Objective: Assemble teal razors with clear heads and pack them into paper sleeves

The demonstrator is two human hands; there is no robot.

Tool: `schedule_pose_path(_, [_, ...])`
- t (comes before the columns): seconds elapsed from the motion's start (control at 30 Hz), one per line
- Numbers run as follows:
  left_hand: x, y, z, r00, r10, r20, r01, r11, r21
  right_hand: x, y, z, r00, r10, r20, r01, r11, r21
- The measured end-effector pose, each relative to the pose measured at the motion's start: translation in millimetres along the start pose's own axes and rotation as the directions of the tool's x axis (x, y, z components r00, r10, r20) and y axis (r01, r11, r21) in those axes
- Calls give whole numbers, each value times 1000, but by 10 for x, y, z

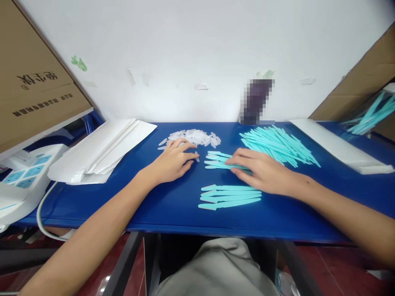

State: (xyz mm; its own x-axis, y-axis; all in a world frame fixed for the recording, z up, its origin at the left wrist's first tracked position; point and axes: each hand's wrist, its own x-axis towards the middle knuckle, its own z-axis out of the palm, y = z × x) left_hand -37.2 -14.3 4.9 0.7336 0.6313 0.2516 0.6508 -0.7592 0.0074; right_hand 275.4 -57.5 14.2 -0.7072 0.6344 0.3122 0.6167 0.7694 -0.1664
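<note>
My left hand [175, 161] is palm down with its fingers apart at the near edge of a pile of small translucent blade caps [193, 136]. A single cap [197, 156] is at its index fingertip; whether it is pinched is unclear. My right hand [257, 168] has its thumb and fingers closed round the handles of several turquoise eyebrow razors [212, 163], blade ends pointing left. Closer to me, several more razors [230, 197] lie side by side. Behind my right hand spreads a large heap of loose turquoise razors [277, 144].
White plastic bags [105, 152] lie at the left beside a white power strip [31, 176] with a cable. A long white strip [339, 144] lies right of the heap. Cardboard boxes [40, 78] flank the blue table [173, 209]; a white wall stands behind.
</note>
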Motion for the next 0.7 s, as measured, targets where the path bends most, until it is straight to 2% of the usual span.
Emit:
schedule_pose_path(0.13, [36, 24, 14, 998, 63, -25, -65, 994, -85, -4, -103, -61, 988, -79, 131, 69, 994, 82])
schedule_pose_path(0.23, [36, -13, 28, 996, 67, -56, -74, 989, -127, -13, -129, -76, 978, -47, 202, 19, 990, 137])
schedule_pose_path(0.37, [23, -59, 56, 997, 52, -60, -58, 994, -95, -18, -132, -83, 963, 37, 266, -95, 973, 210])
schedule_pose_path(0.53, [13, -69, 63, 1000, 22, 18, -20, 993, -119, -11, -136, -93, 957, 108, 269, -150, 978, 142])
schedule_pose_path(0.7, [-3, -71, 27, 1000, 5, 12, -3, 975, -223, -12, -142, -132, 942, 141, 305, -173, 982, 80])
